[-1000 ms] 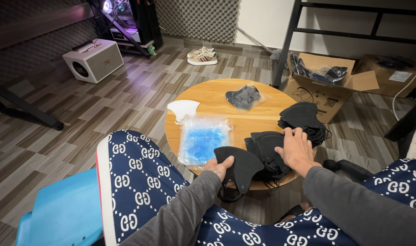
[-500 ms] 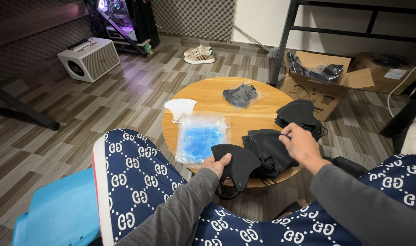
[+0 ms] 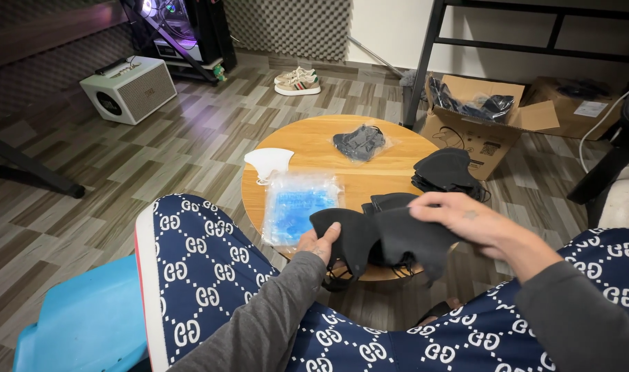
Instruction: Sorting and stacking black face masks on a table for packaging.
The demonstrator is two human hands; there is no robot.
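1. Our left hand point(image 3: 319, 242) pinches a black face mask point(image 3: 349, 238) at the round table's point(image 3: 328, 145) near edge.
2. Our right hand point(image 3: 466, 220), fingers pressed together, grips another black mask point(image 3: 414, 241) beside it.
3. Already lying there: a black mask stack point(image 3: 447, 169) at the right edge and a bagged mask point(image 3: 359, 142) at the far edge.
4. The blue packet point(image 3: 297, 207) lies untouched near the left edge.

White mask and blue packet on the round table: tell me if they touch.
Apart. The head view shows a strip of bare wood between the white mask and the clear packet of blue masks.
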